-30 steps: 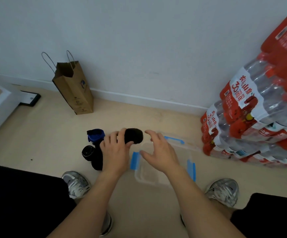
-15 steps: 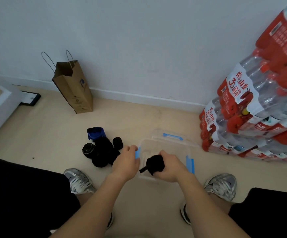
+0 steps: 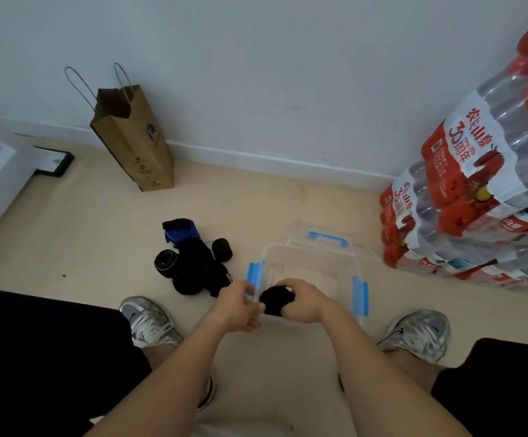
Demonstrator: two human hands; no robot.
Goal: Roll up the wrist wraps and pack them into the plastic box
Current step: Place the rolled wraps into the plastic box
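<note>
A clear plastic box (image 3: 347, 269) with blue side latches stands open on the floor between my feet. My right hand (image 3: 303, 302) grips a rolled black wrist wrap (image 3: 276, 300) at the box's near left corner. My left hand (image 3: 239, 305) is at the box's left rim, fingers curled at the wrap's left side; whether it pinches a strap end I cannot tell. A pile of black wrist wraps (image 3: 193, 268), some rolled, lies on the floor left of the box, with a blue one (image 3: 180, 234) at its far end.
The box's clear lid (image 3: 327, 239) with a blue handle lies behind the box. Stacked packs of bottled water (image 3: 483, 197) stand at the right. A brown paper bag (image 3: 133, 137) leans on the wall at the back left. My grey shoes (image 3: 420, 334) flank the box.
The rolled black wrap passed from my left hand to my right hand and came down to the box's near left corner. My left hand moved to the box's left rim.
</note>
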